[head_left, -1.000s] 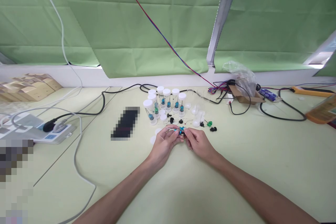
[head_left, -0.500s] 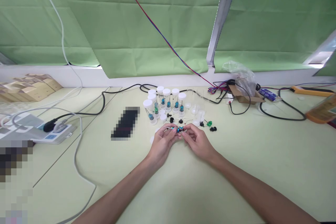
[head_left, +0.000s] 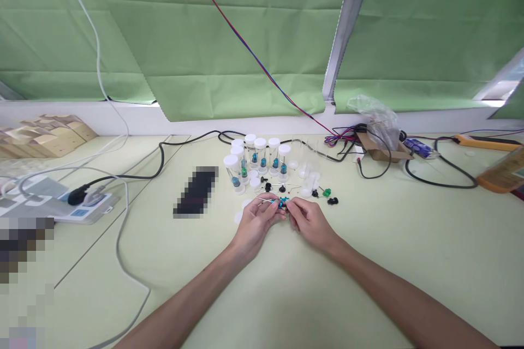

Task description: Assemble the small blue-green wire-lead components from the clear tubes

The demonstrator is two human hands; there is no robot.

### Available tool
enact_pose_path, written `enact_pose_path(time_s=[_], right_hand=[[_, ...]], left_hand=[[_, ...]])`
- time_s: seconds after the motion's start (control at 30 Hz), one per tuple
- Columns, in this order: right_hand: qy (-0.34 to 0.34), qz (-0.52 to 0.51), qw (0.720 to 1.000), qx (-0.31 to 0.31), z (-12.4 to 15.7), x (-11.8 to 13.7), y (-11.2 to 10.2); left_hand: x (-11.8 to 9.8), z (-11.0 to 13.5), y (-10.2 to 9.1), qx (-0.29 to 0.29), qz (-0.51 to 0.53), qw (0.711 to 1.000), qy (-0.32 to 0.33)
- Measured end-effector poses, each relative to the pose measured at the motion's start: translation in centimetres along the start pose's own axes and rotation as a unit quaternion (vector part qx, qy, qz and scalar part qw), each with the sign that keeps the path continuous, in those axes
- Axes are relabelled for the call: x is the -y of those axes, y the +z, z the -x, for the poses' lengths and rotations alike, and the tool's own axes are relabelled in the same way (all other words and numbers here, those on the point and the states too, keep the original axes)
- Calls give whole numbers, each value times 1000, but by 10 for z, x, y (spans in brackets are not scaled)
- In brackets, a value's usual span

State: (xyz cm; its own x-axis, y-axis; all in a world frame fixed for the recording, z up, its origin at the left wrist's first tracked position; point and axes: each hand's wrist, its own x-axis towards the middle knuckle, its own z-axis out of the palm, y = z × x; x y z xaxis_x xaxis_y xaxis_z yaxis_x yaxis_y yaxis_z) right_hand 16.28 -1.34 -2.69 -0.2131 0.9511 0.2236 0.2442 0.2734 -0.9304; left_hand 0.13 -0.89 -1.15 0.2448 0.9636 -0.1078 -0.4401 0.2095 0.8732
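My left hand (head_left: 256, 224) is closed on a small blue part with a thin metal rod (head_left: 280, 203), the rod sticking out to the left over the fingers. From the other side, my right hand (head_left: 311, 223) pinches at the right end of the same part; its fingertips hide the exact contact. Just beyond the fingers lie small black parts (head_left: 282, 188), thin metal pins and a green part (head_left: 326, 192). Behind them stand several clear tubes with white caps (head_left: 260, 156), holding blue or green parts with rods.
Uncapped clear tubes (head_left: 313, 166) and loose white caps (head_left: 254, 183) sit near the capped ones. A pixelated dark object (head_left: 196, 192) lies to the left, a power strip (head_left: 92, 211) farther left. Cables, a cardboard box (head_left: 385, 150) and an orange bottle (head_left: 503, 172) occupy the back right.
The blue part has turned slightly between my fingers and shows more of its blue side. My right fingers have shifted a little and curled lower.
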Motion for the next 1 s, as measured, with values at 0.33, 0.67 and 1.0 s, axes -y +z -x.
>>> enact_pose_path(time_s=[0.33, 0.67, 1.0], right_hand=[[8, -14, 1000, -2, 0, 1, 1], [12, -51, 999, 2, 0, -3, 2], [11, -29, 1000, 5, 0, 2, 0]], left_hand=[[-1, -1, 3, -13, 12, 1000, 3], [-1, -1, 2, -21, 21, 1000, 9], [-1, 0, 3, -8, 9, 1000, -1]])
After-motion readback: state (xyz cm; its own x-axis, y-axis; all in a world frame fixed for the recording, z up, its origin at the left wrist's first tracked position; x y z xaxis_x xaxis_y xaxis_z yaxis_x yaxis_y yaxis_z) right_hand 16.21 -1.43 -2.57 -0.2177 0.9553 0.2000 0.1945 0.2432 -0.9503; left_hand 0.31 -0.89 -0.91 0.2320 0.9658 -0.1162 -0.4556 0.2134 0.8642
